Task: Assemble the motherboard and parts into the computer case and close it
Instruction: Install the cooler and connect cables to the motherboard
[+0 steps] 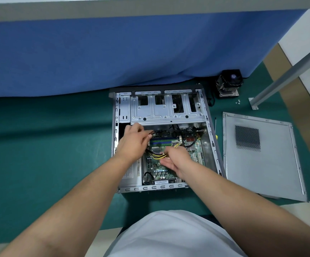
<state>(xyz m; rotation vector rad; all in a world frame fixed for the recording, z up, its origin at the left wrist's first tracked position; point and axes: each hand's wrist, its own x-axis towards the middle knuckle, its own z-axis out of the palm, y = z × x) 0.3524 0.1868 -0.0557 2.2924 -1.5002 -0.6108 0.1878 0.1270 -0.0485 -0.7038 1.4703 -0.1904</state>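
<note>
- Computer case [212, 145]: lies on its side on a green mat [48, 154], open face upward, with the perforated metal drive cage [166, 108] filling its far portion.
- Motherboard [161, 170]: seated inside the case, green, occupying the near and right part of the cavity; blue and green memory slots [160, 141] run across it beneath the drive cage.
- Left hand [131, 143]: reaches into the left side of the case, fingers [146, 135] curled and pinching a dark cable [151, 132] just below the cage edge.
- Right hand [176, 160]: held over the centre of the board, palm turned leftward, fingers bent round a bundle of yellow and black wires [158, 156] that runs leftward toward the other hand.
- Power supply [131, 173]: pale, labelled block in the near-left corner of the case, partly hidden by the left forearm.
- Side panel [273, 164]: detached, flat on the mat just right of the case, vent grille facing up.
- CPU cooler [229, 84]: black fan on a finned heatsink, standing on the mat beyond the case's far-right corner.
- Screwdriver [215, 127]: lies between case and panel; only its shaft and a yellow part of the handle show.
- Screws [238, 102]: small cluster on the mat near the cooler.
- Blue cloth [113, 52]: hangs behind the case.
</note>
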